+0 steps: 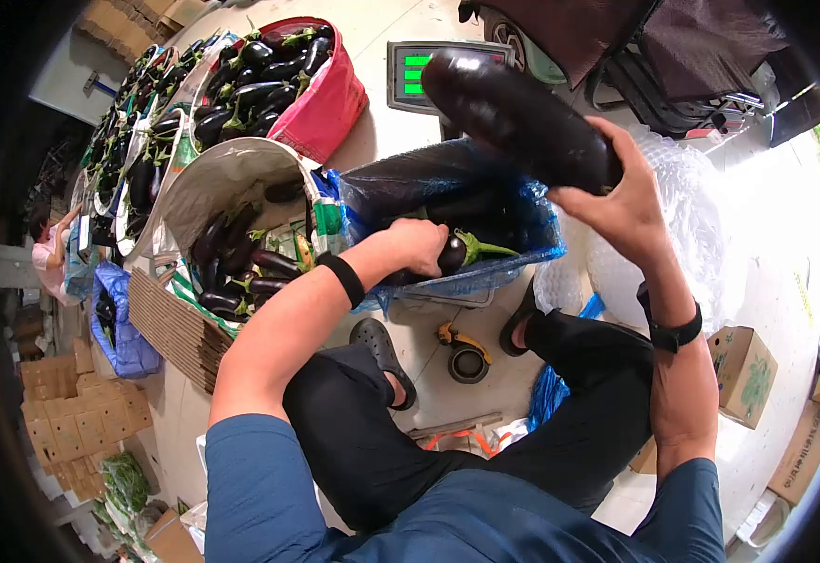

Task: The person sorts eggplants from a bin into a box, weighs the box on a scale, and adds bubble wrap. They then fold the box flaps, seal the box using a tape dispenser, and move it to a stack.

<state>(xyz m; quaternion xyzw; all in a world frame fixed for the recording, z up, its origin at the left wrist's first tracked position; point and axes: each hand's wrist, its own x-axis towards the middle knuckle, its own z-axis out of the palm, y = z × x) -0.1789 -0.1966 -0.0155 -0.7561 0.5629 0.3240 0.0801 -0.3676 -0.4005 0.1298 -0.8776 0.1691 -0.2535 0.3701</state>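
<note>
**Out of Sight**

The large eggplant (523, 117) covers part of the scale (408, 73), whose green digits blur. Fingers of the right hand (621, 206) vanish behind it. Fingertips of the left hand (419, 246) hide by a small eggplant (459, 253). The dark rim cuts off a distant person (49, 249).

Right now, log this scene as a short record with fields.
Left hand: closed on a small eggplant inside the blue-lined crate
Right hand: holds a large eggplant raised above the crate
White sack: tipped open, eggplants inside
Red sack: full of eggplants, behind the white one
Scale: beyond the crate, green display lit
Floor: tape roll between the feet; cardboard box at right
Other person: far left edge
</note>
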